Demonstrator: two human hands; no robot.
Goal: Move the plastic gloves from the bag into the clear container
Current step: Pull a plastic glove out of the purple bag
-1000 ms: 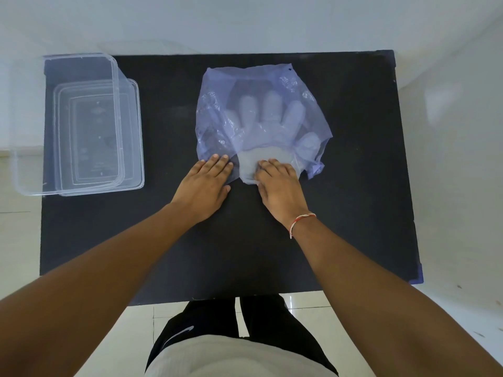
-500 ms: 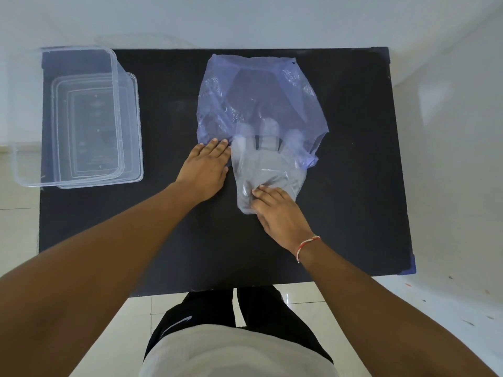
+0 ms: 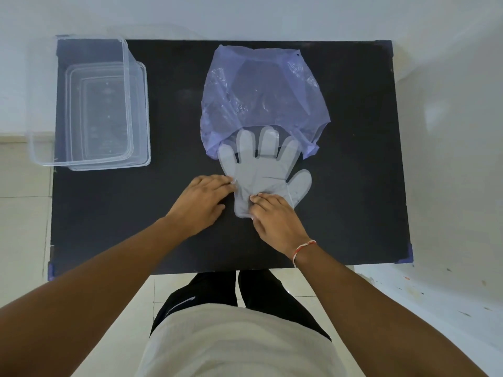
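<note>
A thin translucent purple bag (image 3: pixel 261 91) lies flat at the middle back of the black table (image 3: pixel 353 159). The clear plastic gloves (image 3: pixel 261 170), hand-shaped, lie almost wholly out of the bag; only the fingertips sit under its near edge. My right hand (image 3: pixel 275 216) presses and pinches the gloves' cuff. My left hand (image 3: pixel 202 200) touches the cuff's left edge with its fingertips. The clear container (image 3: pixel 81 104) stands at the table's back left, with nothing in it.
The container rests on its clear lid (image 3: pixel 143 115), overhanging the table's left edge. White tiled floor (image 3: pixel 21 213) and a white wall surround the table. My legs and shirt are at the near edge.
My right hand has dragged the gloves toward me, out of the bag's mouth. My left hand left the bag's corner and came down to the gloves' cuff.
</note>
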